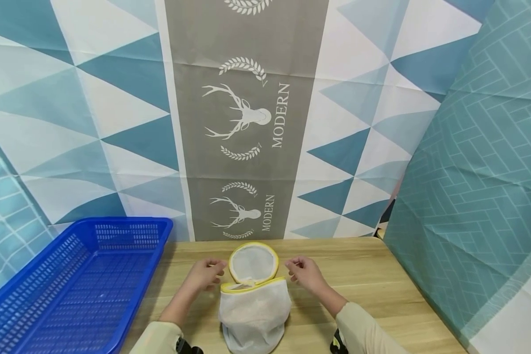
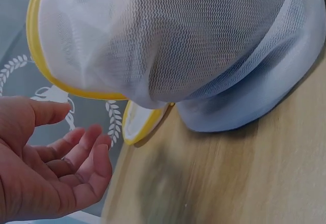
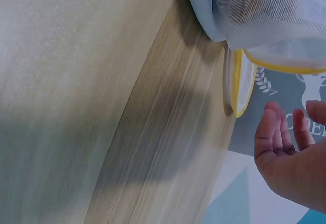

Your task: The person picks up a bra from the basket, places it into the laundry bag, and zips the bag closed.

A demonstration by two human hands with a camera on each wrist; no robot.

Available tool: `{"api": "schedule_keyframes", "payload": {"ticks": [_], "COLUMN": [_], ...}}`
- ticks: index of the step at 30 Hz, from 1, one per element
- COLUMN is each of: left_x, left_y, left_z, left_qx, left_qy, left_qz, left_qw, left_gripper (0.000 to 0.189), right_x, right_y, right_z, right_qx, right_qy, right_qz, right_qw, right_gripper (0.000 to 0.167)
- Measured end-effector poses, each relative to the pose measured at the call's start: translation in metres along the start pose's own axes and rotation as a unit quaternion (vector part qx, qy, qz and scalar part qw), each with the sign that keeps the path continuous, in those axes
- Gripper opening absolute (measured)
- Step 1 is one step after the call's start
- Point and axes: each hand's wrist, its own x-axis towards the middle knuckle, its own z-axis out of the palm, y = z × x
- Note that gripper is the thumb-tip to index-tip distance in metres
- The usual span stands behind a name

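A white mesh laundry bag (image 1: 255,314) with yellow trim stands on the wooden table, its round lid (image 1: 253,263) folded back behind the opening. In the head view my left hand (image 1: 207,273) hovers just left of the bag's yellow rim, and my right hand (image 1: 306,273) just right of it. The left wrist view shows the left fingers (image 2: 94,158) loosely bent, apart from the mesh, holding nothing. Likewise, the right fingers (image 3: 277,130) are loosely curved below the yellow edge in the right wrist view, with nothing between them. Something pale brownish shows faintly through the mesh.
A large blue plastic basket (image 1: 137,275) stands at the left on the wooden table (image 1: 358,275). Behind the table hangs a patterned cloth (image 1: 243,162) with deer heads and triangles. A teal cloth (image 1: 478,196) hangs along the right side.
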Motion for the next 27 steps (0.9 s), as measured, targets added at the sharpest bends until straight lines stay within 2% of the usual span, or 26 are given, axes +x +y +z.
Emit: {"api": "schedule_keyframes", "payload": {"ticks": [6,14,21,27], "left_x": [0.005,0.010,0.012,0.017], "left_y": [-0.006,-0.012,-0.015,-0.018], "left_z": [0.005,0.006,0.006,0.008], "left_qx": [-0.022,-0.079,-0.086,-0.084], "left_qy": [0.009,0.007,0.005,0.002], "left_qz": [-0.010,-0.032,-0.034,-0.032], "left_qw": [0.9997,0.9963,0.9957,0.9960], "left_gripper": [0.033,0.030,0.031,0.033], "right_x": [0.004,0.006,0.006,0.006], "right_y": [0.003,0.006,0.006,0.010], "right_z": [0.000,0.002,0.004,0.004], "right_qx": [0.000,0.003,-0.003,0.035], "right_qy": [0.009,0.001,-0.008,-0.020], "right_qz": [0.010,0.013,0.018,0.008], "right_qw": [0.9999,0.9999,0.9998,0.9992], "right_gripper": [0.023,0.023,0.026,0.030]}}
